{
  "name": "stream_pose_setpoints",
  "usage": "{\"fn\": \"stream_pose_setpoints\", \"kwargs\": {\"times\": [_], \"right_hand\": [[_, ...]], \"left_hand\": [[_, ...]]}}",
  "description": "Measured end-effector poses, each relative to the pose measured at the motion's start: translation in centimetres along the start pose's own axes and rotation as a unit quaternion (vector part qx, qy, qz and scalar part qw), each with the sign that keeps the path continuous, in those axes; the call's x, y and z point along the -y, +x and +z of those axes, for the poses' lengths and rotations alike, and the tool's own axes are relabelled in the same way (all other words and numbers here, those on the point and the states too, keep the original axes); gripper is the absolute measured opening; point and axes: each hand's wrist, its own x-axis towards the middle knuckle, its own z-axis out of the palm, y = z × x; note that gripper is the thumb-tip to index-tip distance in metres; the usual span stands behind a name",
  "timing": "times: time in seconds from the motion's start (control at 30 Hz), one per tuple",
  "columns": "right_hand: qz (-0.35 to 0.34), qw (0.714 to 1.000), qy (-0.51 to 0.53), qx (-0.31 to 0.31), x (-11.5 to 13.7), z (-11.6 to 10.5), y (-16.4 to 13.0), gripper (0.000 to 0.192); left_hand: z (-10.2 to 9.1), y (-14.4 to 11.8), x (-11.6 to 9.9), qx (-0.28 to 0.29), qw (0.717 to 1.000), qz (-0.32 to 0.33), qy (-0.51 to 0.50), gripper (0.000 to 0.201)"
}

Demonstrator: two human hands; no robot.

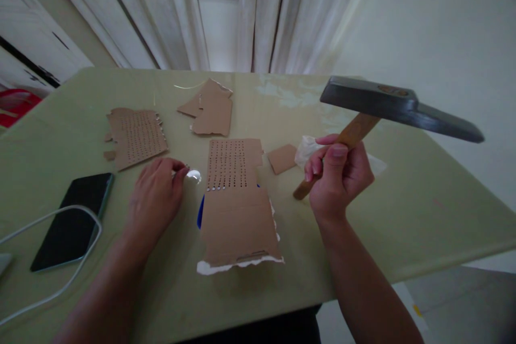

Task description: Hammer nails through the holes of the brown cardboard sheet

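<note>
**Cardboard under a raised hammer**

Cardboard strip (236,204), punched with rows of holes, lies near the bench's (403,209) front edge, long axis running away from the person. The left hand (155,196) pinches a small shiny piece (193,176) at its left side. The right hand (338,177) grips the hammer (399,107), raised to the strip's right.
</note>
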Motion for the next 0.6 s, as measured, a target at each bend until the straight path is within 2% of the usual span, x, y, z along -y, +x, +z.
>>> {"fn": "stream_pose_setpoints", "kwargs": {"times": [0.07,0.13,0.2,0.3,0.4,0.6], "right_hand": [[-0.001,1.000,0.004,0.001,0.0,0.0,0.0,0.036],[-0.002,1.000,0.013,0.004,0.0,0.0,0.0,0.035],[-0.003,1.000,0.020,0.009,-0.1,-0.1,0.0,0.034],[-0.001,1.000,0.014,0.010,-0.1,-0.1,0.0,0.035],[0.001,1.000,0.008,0.010,-0.1,-0.1,0.0,0.035],[-0.007,1.000,0.018,0.008,-0.2,-0.1,0.0,0.034]], "left_hand": [[-0.2,-0.2,-1.0,-0.042,0.991,-0.018,-0.129,0.026],[-0.5,-0.8,-2.4,-0.073,0.961,-0.033,-0.266,0.026],[-0.8,-1.6,-3.7,-0.088,0.932,-0.039,-0.348,0.026],[-0.7,-2.6,-4.8,-0.087,0.908,-0.036,-0.408,0.024],[-0.3,-3.1,-5.1,-0.083,0.891,-0.024,-0.447,0.019],[-0.5,-3.5,-5.6,-0.065,0.880,0.039,-0.469,0.021]]}}
